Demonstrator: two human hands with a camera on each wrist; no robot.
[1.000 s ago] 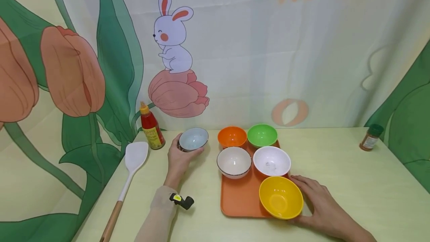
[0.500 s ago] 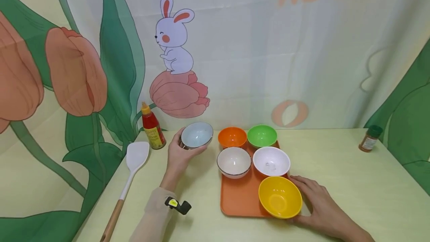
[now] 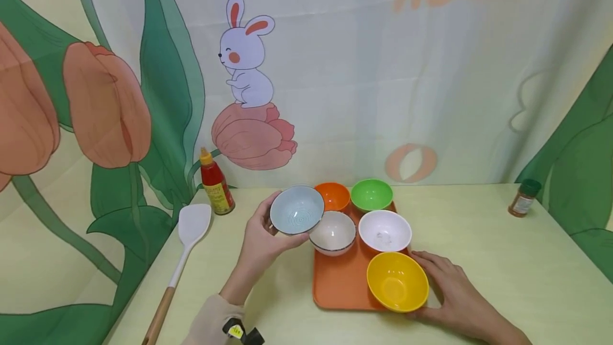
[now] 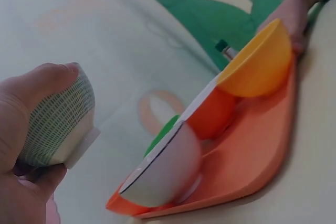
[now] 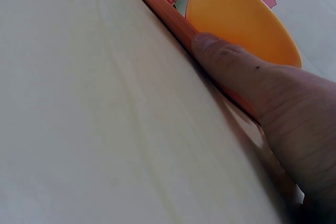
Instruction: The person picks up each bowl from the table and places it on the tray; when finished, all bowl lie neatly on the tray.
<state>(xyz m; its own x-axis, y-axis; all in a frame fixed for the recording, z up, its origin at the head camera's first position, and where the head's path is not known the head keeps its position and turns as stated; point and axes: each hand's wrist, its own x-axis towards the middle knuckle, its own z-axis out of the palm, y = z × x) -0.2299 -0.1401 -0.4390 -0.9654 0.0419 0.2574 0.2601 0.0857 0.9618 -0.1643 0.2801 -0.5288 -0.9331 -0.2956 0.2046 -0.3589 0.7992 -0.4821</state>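
My left hand [image 3: 262, 244] grips a light blue bowl [image 3: 298, 211], thumb at the near side and fingers round the far left. The bowl is raised and tilted; its patterned outside [image 4: 62, 116] shows in the left wrist view. In the head view it overlaps a cream bowl [image 3: 333, 232] and an orange bowl [image 3: 335, 196]. My right hand [image 3: 457, 294] holds the front right corner of an orange tray [image 3: 337, 284], beside a yellow bowl [image 3: 397, 282]. The right wrist view has its thumb [image 5: 226, 61] against the tray's edge; its fingertips are hidden there.
On the tray also stand a green bowl [image 3: 372, 195] and a white bowl [image 3: 385, 231]. A red sauce bottle [image 3: 217, 185] and a white spatula with a wooden handle [image 3: 189, 238] are at the left. A small green-capped jar [image 3: 524, 198] stands far right, before a printed curtain [image 3: 345, 79].
My left hand has lifted the light blue bowl and brought it right and nearer, beside and over the tray's left side. The right hand stays at the tray corner.
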